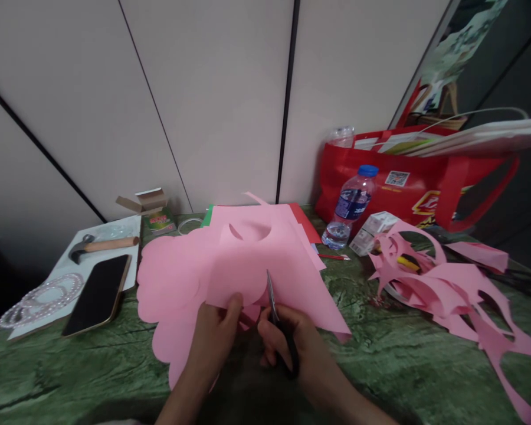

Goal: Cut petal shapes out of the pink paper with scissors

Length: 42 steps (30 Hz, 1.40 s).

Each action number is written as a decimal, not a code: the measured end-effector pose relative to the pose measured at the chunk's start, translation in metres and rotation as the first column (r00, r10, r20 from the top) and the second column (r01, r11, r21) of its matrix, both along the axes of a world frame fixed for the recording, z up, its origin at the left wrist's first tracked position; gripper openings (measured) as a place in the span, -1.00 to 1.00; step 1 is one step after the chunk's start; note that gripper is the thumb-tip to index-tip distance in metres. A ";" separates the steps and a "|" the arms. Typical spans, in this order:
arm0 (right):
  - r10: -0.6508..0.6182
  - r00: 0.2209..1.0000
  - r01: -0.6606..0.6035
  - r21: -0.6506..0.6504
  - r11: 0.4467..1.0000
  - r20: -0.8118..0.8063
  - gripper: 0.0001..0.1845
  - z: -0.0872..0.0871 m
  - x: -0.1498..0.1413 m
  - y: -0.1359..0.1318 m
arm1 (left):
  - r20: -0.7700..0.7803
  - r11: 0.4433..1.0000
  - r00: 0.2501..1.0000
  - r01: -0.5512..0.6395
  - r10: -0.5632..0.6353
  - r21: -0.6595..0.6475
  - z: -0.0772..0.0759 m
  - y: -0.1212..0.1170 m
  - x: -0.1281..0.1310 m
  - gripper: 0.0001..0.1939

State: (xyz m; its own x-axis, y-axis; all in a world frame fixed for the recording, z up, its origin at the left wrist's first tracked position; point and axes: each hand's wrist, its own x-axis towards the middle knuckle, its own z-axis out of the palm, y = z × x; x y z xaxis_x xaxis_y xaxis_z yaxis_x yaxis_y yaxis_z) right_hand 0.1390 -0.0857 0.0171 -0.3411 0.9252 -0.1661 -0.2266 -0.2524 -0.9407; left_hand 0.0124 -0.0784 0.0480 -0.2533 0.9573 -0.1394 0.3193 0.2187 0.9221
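My left hand pinches the near edge of a pink paper sheet, thumb on top and fingers underneath. In my right hand is a pair of scissors with black handles, its blades pointing away from me at the sheet. A curved cut edge runs beside the blades. To the left of the sheet lie pink scalloped paper shapes, partly overlapped by it. More pink paper, plus a red and a green sheet, shows behind. The fingers under the paper are hidden.
On the left are a hammer, a phone and a bead string. A small open box stands behind. To the right are a water bottle, a red bag, a red pencil and pink paper scraps.
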 end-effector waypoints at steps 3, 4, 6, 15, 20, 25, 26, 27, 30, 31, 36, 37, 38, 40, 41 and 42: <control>-0.004 1.000 0.004 0.016 1.000 0.016 -0.62 0.004 0.002 0.001 | -0.065 0.998 0.998 -0.021 0.025 0.055 -0.001 -0.002 -0.001 -0.52; -0.006 1.000 0.006 0.024 1.000 0.012 -0.62 0.005 0.002 0.001 | -0.048 0.997 0.998 -0.031 0.035 0.077 -0.002 -0.002 -0.001 -0.51; 0.000 1.000 0.001 0.036 0.999 -0.020 -0.62 0.006 0.002 0.000 | 0.007 0.992 0.999 -0.045 0.044 0.118 -0.002 -0.004 -0.001 -0.51; 0.068 0.996 -0.060 0.130 0.990 -0.056 -0.63 0.007 0.001 -0.002 | 0.150 0.989 0.984 -0.112 0.096 0.100 -0.003 -0.011 0.012 -0.71; 0.111 0.990 -0.099 0.137 0.986 -0.083 -0.63 0.007 0.003 -0.004 | 0.108 0.990 0.991 -0.093 0.082 0.106 -0.001 -0.011 0.010 -0.71; 0.190 0.977 -0.180 0.106 0.978 -0.097 -0.64 0.015 0.006 -0.006 | 0.095 0.978 0.979 -0.191 0.183 0.088 0.003 -0.014 0.011 -0.80; 0.203 0.975 -0.195 0.093 0.976 -0.086 -0.64 0.016 0.007 -0.006 | 0.078 0.975 0.977 -0.205 0.198 0.083 0.003 -0.014 0.011 -0.80; 0.213 0.975 -0.208 0.079 0.975 -0.069 -0.64 0.017 0.009 -0.005 | 0.059 0.974 0.976 -0.215 0.211 0.076 0.003 -0.015 0.011 -0.78; 0.240 0.971 -0.239 0.057 0.969 -0.013 -0.63 0.019 0.015 -0.001 | 0.025 0.975 0.977 -0.214 0.213 0.063 0.001 -0.016 0.011 -0.74; 0.253 0.968 -0.252 0.053 0.966 -0.005 -0.63 0.019 0.017 0.001 | 0.020 0.978 0.980 -0.199 0.198 0.060 0.001 -0.016 0.010 -0.74; 0.306 0.952 -0.307 0.104 0.946 0.026 -0.62 0.022 0.024 0.009 | 0.066 0.981 0.980 -0.192 0.190 0.036 -0.001 -0.016 0.008 -0.73; 0.300 0.953 -0.301 0.141 0.943 0.029 -0.61 0.022 0.024 0.010 | 0.090 0.977 0.974 -0.209 0.206 0.029 -0.002 -0.016 0.007 -0.69; 0.291 0.956 -0.291 0.182 0.939 0.030 -0.60 0.023 0.024 0.011 | 0.118 0.975 0.969 -0.221 0.217 0.024 -0.003 -0.016 0.006 -0.65; 0.266 0.964 -0.259 0.248 0.934 0.006 -0.59 0.024 0.023 0.012 | 0.171 0.975 0.962 -0.220 0.213 0.021 -0.006 -0.016 0.006 -0.58; 0.257 0.966 -0.245 0.262 0.934 -0.011 -0.60 0.024 0.022 0.012 | 0.193 0.977 0.960 -0.210 0.203 0.019 -0.007 -0.016 0.005 -0.57; 0.252 0.967 -0.236 0.261 0.936 -0.028 -0.62 0.024 0.021 0.012 | 0.204 0.979 0.959 -0.203 0.196 0.014 -0.008 -0.016 0.005 -0.58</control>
